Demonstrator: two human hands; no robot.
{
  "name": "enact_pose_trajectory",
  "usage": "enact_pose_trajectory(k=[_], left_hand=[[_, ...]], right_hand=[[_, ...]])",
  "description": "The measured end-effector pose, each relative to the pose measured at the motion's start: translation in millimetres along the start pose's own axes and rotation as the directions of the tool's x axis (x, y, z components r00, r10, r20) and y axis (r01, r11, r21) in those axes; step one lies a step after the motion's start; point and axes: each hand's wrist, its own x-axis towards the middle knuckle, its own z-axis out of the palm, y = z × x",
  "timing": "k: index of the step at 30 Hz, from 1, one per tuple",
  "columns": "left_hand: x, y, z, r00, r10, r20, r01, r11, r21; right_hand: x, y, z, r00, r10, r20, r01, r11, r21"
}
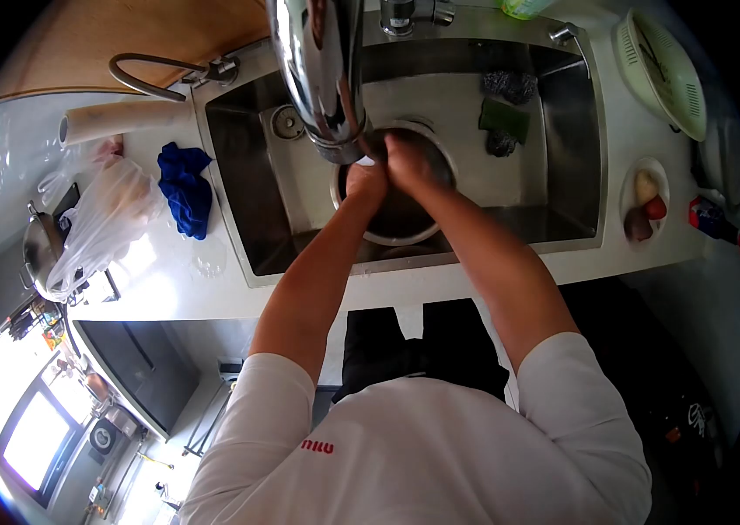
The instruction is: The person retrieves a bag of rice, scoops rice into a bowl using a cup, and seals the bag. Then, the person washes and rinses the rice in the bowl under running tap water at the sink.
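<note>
Both arms reach into a steel sink [300, 219]. My left hand [365, 179] is over a round metal bowl [401, 238], close under the spout of a large chrome faucet [322, 79]. Beside it on the right, my right hand [407, 162] is bent over the same bowl, its fingers turned toward the left hand. Something small and white shows at the left fingertips, too small to name. The faucet and the backs of the hands hide most of the fingers, and what they hold cannot be made out.
Scrubbers [510, 86] and a green sponge [503, 121] lie in the sink's right part. Left of it are a blue cloth [185, 191], a paper roll [125, 121] and plastic bags [108, 219]. A green basket [663, 74] and a dish of produce [645, 206] are right.
</note>
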Motion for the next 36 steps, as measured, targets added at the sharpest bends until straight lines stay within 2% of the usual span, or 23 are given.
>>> enact_pose_trajectory(k=[1,2,4,5,7,10,11,12,13,14,16,18,19,20,22,23,25,27,29,30,32,34,36], left_hand=[[-2,11,-8,0.999,-0.02,0.029,0.016,0.993,0.118],[-5,19,-15,0.997,-0.043,0.056,0.029,0.972,0.235],[-1,2,3,0.976,0.058,0.211,-0.137,0.914,0.382],[3,-8,15,0.952,0.098,0.292,-0.224,0.869,0.441],[-4,9,2,0.913,0.068,0.403,-0.256,0.864,0.434],[-6,9,9,0.848,0.055,0.527,-0.316,0.851,0.419],[-4,-4,19,0.833,0.081,0.547,-0.342,0.853,0.395],[0,-22,37,0.837,0.113,0.535,-0.339,0.875,0.345],[0,-37,51,0.846,0.145,0.513,-0.316,0.911,0.264],[-1,-44,57,0.859,0.172,0.481,-0.29,0.94,0.182],[-10,-36,43,0.877,0.211,0.433,-0.309,0.936,0.17],[-19,-3,3,0.843,0.286,0.455,-0.498,0.734,0.462],[-21,13,-14,0.858,0.237,0.455,-0.475,0.704,0.528],[-23,22,-24,0.873,0.188,0.451,-0.45,0.669,0.592],[-21,25,-30,0.906,0.183,0.382,-0.393,0.7,0.597],[-19,27,-33,0.92,0.179,0.348,-0.365,0.715,0.597],[7,-22,23,0.981,0.051,0.188,-0.103,0.955,0.278],[9,-25,29,0.992,-0.098,0.079,0.096,0.995,0.02],[-24,23,-12,0.974,-0.224,-0.013,0.222,0.969,-0.108],[-33,29,-22,0.991,-0.123,0.06,0.127,0.99,-0.066],[-48,51,-43,0.998,-0.036,0.054,0.031,0.996,0.089],[-38,45,-32,0.997,0.053,0.051,-0.062,0.979,0.194],[-24,42,-30,0.994,-0.009,0.11,-0.021,0.962,0.271]], right_hand=[[3,3,2,0.997,-0.076,0.008,0.076,0.996,-0.055],[2,6,9,0.989,-0.118,-0.092,0.104,0.985,-0.141],[-2,20,29,0.935,-0.222,-0.276,0.131,0.94,-0.315],[-2,26,29,0.985,-0.149,-0.09,0.108,0.929,-0.353],[-9,26,16,0.962,0.036,0.27,0.089,0.895,-0.437],[-15,25,20,0.882,0.19,0.432,-0.022,0.931,-0.364],[-16,24,24,0.84,0.314,0.443,-0.251,0.948,-0.196],[-15,23,31,0.772,0.421,0.476,-0.468,0.883,-0.022],[-16,23,37,0.684,0.502,0.528,-0.654,0.743,0.141],[-18,27,45,0.675,0.535,0.508,-0.716,0.642,0.275],[-25,29,55,0.64,0.599,0.481,-0.758,0.39,0.522],[-28,16,42,0.664,0.61,0.433,-0.704,0.315,0.637],[-28,8,32,0.675,0.615,0.407,-0.668,0.277,0.691],[-28,3,23,0.739,0.594,0.318,-0.626,0.432,0.649],[-24,-1,8,0.852,0.501,0.15,-0.502,0.702,0.505],[-21,2,7,0.919,0.39,0.053,-0.375,0.825,0.424],[-13,16,14,0.988,0.115,-0.098,-0.093,0.974,0.205],[-35,6,4,0.971,-0.102,-0.216,0.081,0.991,-0.104],[-58,-5,-9,0.933,-0.275,-0.23,0.183,0.918,-0.353],[-68,-11,-11,0.924,-0.321,-0.207,0.207,0.876,-0.435],[-68,-5,-6,0.897,-0.394,-0.201,0.219,0.79,-0.573],[-61,9,8,0.858,-0.458,-0.235,0.189,0.705,-0.683],[-35,31,41,0.783,-0.497,-0.373,0.247,0.8,-0.547]])
